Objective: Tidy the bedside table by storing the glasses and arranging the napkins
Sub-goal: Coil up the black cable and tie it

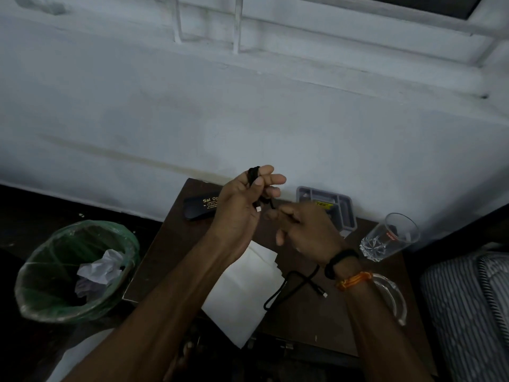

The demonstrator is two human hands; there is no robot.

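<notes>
Pale painted wall with a barred window ledge above; below it, a dark brown desk (pixel 170 244) set against the wall, a bed with striped cover (pixel 468 299) to its right and a green-lined waste bin (pixel 80 271) with crumpled paper on the floor to its left. On the desk: black glasses case (pixel 199 208) with gold lettering, lying at the back left corner, long axis roughly parallel to the wall; grey compartment tray (pixel 347 208) at the back right; clear drinking glass (pixel 391 238), seen tilted at the right edge; glass ashtray (pixel 396 296), partly hidden by the right forearm; white napkins (pixel 242 285), a loose overlapping stack in the middle front, long axis running toward the viewer. Black cable (pixel 278 293): one end coiled in the left hand (pixel 242 208), the free end looping down onto the desk beside the napkins, plug (pixel 325 294) lying just right of them. Left-hand fingers (pixel 271 179) curl round the coil, thumb pressing it. Right hand (pixel 305 230), blurred, fingers bent near the strand; whether they pinch it cannot be told. Judgement: cable winding in hand; napkins lie directly beneath both wrists, the left forearm crossing them; the case sits just behind the left hand, the nearer one.
</notes>
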